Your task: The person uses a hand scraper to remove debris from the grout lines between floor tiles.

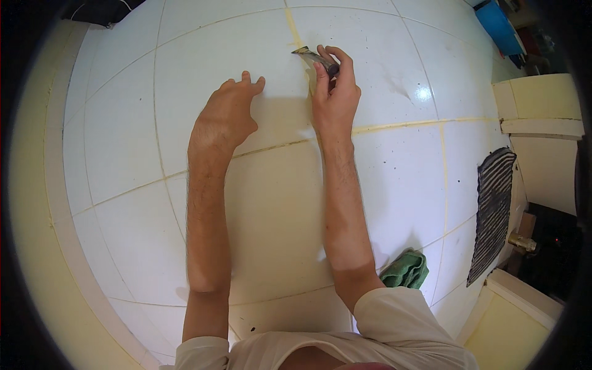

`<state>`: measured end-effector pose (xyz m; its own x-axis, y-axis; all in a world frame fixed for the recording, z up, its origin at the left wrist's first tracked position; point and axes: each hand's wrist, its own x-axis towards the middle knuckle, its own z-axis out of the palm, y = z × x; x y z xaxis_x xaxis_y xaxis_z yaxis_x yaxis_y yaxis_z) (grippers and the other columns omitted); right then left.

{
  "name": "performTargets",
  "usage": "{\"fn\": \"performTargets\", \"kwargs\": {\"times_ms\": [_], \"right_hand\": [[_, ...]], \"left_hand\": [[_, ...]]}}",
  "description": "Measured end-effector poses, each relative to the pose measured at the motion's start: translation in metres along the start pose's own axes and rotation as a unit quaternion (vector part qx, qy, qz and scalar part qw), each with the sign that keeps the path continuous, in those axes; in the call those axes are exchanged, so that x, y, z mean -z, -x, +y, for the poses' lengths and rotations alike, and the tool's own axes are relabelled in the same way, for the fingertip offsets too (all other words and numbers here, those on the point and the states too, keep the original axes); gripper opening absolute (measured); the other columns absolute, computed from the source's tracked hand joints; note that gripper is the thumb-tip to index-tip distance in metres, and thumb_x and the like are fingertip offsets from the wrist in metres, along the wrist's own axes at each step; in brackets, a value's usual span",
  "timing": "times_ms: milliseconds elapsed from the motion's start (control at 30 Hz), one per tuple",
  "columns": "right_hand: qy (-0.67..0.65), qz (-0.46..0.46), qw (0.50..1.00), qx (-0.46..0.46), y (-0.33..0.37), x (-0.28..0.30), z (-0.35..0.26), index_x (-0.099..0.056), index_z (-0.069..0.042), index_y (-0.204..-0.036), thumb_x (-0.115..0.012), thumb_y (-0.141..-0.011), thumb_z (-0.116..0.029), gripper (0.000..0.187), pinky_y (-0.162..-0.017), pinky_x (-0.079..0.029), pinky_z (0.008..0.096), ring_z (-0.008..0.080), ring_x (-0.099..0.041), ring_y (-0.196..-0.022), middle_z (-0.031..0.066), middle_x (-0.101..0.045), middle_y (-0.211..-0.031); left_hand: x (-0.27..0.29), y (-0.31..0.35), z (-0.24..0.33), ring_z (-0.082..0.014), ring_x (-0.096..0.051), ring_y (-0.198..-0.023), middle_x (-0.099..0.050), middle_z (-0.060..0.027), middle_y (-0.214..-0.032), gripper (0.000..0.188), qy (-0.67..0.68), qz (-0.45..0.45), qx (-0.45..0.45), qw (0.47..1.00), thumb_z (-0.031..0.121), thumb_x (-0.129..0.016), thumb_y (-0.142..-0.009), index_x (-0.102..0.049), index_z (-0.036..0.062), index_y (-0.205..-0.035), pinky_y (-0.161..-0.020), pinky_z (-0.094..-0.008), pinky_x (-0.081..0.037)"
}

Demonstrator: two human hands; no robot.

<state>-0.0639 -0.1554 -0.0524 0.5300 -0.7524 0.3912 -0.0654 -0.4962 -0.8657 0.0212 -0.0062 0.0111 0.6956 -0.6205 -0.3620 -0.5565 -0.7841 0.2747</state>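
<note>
My right hand [336, 102] grips a small scraper-like tool [317, 60] with a dark, rounded end. Its flared tip points left and meets a yellowish grout line [293, 28] between white floor tiles [225, 37]. Whether the tip presses on the floor, I cannot tell. To the left, my left hand [228, 108] is held over a tile, with its fingers apart and nothing in them. Another yellowish grout line [401, 126] runs to the right from beside my right wrist.
Near my right elbow lies a crumpled green cloth [407, 269]. A dark striped mat [493, 213] lies by a doorway on the right. At the far right stands a blue object [498, 28]; a black item [102, 11] sits far left. Cream walls [31, 185] border the floor.
</note>
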Motion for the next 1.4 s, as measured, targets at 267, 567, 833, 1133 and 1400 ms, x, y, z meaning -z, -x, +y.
{"fn": "performTargets", "kwargs": {"times_ms": [267, 567, 833, 1133, 1400], "right_hand": [[-0.032, 0.007, 0.999, 0.030, 0.001, 0.001, -0.001, -0.062, -0.002, -0.121, -0.060, -0.100, -0.006, 0.021, -0.077, -0.054, 0.0391, 0.0313, -0.069, -0.091, 0.0178, -0.071, -0.109], [0.045, 0.004, 0.996, 0.071, 0.002, -0.002, 0.006, -0.069, -0.007, -0.124, -0.069, -0.095, -0.007, 0.030, -0.067, -0.052, 0.0375, 0.0248, -0.063, -0.073, 0.0125, -0.061, -0.081], [0.085, 0.001, 0.994, 0.066, 0.005, -0.003, 0.010, -0.075, -0.008, -0.117, -0.079, -0.085, -0.009, 0.033, -0.057, -0.049, 0.0334, 0.0201, -0.058, -0.066, 0.0092, -0.061, -0.076], [0.106, 0.010, 0.992, 0.064, 0.005, -0.003, 0.007, -0.076, -0.008, -0.115, -0.082, -0.080, -0.008, 0.035, -0.058, -0.050, 0.0318, 0.0175, -0.056, -0.066, 0.0040, -0.068, -0.076], [0.082, 0.045, 0.991, 0.091, 0.004, -0.003, 0.002, -0.077, -0.014, -0.113, -0.080, -0.081, -0.008, 0.033, -0.058, -0.050, 0.0323, 0.0181, -0.057, -0.066, 0.0057, -0.061, -0.075]], "left_hand": [[0.001, -0.001, -0.003, -0.0261, -0.043, -0.144, -0.039, 0.0034, -0.162, 0.088, 0.011, -0.008, -0.002, 1.000, 0.001, -0.080, -0.075, -0.046, 0.0275, -0.152, -0.120, -0.0413, -0.041], [0.001, -0.001, -0.002, -0.0264, -0.044, -0.143, -0.040, 0.0030, -0.161, 0.089, 0.002, -0.001, -0.007, 1.000, 0.002, -0.080, -0.074, -0.047, 0.0289, -0.152, -0.119, -0.0412, -0.042], [0.000, -0.001, -0.002, -0.0266, -0.044, -0.143, -0.040, 0.0033, -0.161, 0.089, 0.017, -0.003, -0.001, 1.000, 0.002, -0.081, -0.074, -0.047, 0.0292, -0.152, -0.119, -0.0410, -0.042], [-0.002, -0.001, -0.003, -0.0263, -0.045, -0.142, -0.040, 0.0036, -0.161, 0.088, 0.002, 0.011, -0.006, 1.000, 0.004, -0.080, -0.075, -0.046, 0.0296, -0.152, -0.118, -0.0416, -0.044], [-0.002, -0.001, -0.005, -0.0262, -0.045, -0.142, -0.040, 0.0034, -0.161, 0.089, -0.001, 0.005, -0.008, 1.000, 0.004, -0.081, -0.075, -0.046, 0.0302, -0.152, -0.118, -0.0417, -0.044]]}}
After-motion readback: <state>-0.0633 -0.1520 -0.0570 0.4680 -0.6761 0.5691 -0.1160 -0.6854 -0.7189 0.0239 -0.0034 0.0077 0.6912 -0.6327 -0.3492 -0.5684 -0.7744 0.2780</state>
